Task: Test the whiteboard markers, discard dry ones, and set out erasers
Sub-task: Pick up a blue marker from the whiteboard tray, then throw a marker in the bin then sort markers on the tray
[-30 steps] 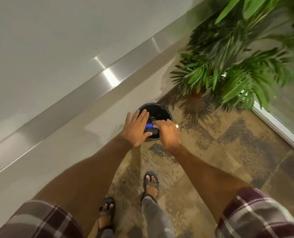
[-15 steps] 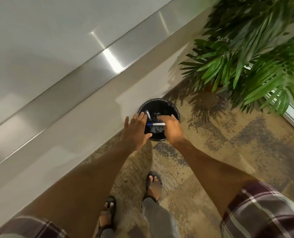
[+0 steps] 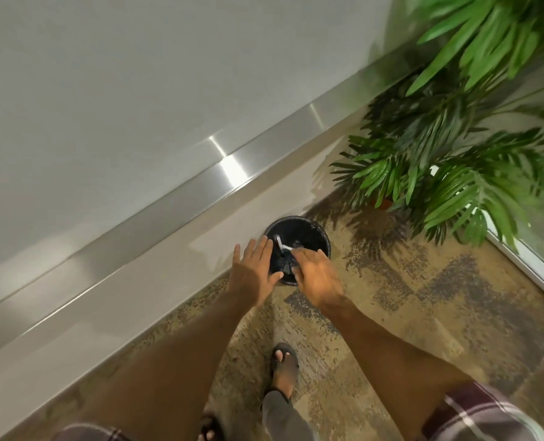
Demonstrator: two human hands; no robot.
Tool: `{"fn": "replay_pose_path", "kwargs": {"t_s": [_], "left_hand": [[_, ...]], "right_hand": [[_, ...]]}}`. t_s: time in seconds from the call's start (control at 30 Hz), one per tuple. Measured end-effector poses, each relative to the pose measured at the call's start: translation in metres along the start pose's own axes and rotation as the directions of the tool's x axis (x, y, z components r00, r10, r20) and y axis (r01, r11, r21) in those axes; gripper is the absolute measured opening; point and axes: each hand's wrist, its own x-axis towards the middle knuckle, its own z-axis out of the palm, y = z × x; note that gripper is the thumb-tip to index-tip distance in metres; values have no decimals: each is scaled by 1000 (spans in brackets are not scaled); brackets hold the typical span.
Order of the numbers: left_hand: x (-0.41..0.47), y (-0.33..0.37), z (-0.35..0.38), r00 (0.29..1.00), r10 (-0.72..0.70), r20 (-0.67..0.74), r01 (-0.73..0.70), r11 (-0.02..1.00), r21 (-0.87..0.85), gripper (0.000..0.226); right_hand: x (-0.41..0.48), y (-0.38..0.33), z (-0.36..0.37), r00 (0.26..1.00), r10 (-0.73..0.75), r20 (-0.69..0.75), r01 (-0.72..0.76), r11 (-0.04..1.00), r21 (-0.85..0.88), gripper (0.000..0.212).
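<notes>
Head view: a person looks down at a black bin (image 3: 323, 237) standing on the floor against the wall, a little above the middle of the frame.
Bin: round, lined with a dark bag, open at the top.
Markers (image 3: 279, 241): two pale sticks lie inside the bin, at its left side, crossing near their ends; blurred, so their colour and caps cannot be told.
Left hand (image 3: 254, 275): held flat over the bin's left rim, fingers straight and spread, holding nothing.
Right hand (image 3: 319, 276): over the bin's near rim, fingers loosely stretched towards the markers, the fingertips just beside them; no grip on anything shows.
Plant (image 3: 455, 173): green fronds fill the upper right of the frame, well apart from the hands.
Wall (image 3: 137, 90): pale, with a shiny metal strip (image 3: 181, 198) running diagonally from lower left to upper right.
Floor (image 3: 423, 297): mottled brown and dark patches.
Foot (image 3: 284, 367): in a dark sandal, lower centre.
</notes>
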Motion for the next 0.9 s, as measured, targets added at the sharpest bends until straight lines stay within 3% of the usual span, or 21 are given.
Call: {"fn": "replay_pose_path", "kwargs": {"t_s": [0.23, 0.37, 0.5, 0.7, 0.9], "left_hand": [[-69, -1, -53, 998, -51, -29, 52, 999, 15, 74], [-117, -17, -68, 994, -105, -42, 106, 994, 21, 73], [-173, -39, -75, 985, -126, -122, 125, 992, -15, 73], [-272, -76, -74, 959, -172, -224, 185, 982, 36, 72], [-377, -127, -71, 903, -302, -305, 329, 943, 40, 105]], "right_hand": [[-42, -61, -32, 999, -38, 33, 41, 995, -90, 53], [-67, -105, -44, 996, -67, 52, 72, 991, -110, 77], [-92, -150, -54, 992, -121, 25, 124, 982, -140, 62], [-141, -228, -60, 975, -214, 51, 220, 949, -226, 66], [-188, -320, -52, 946, -318, 58, 322, 913, -250, 81]]}}
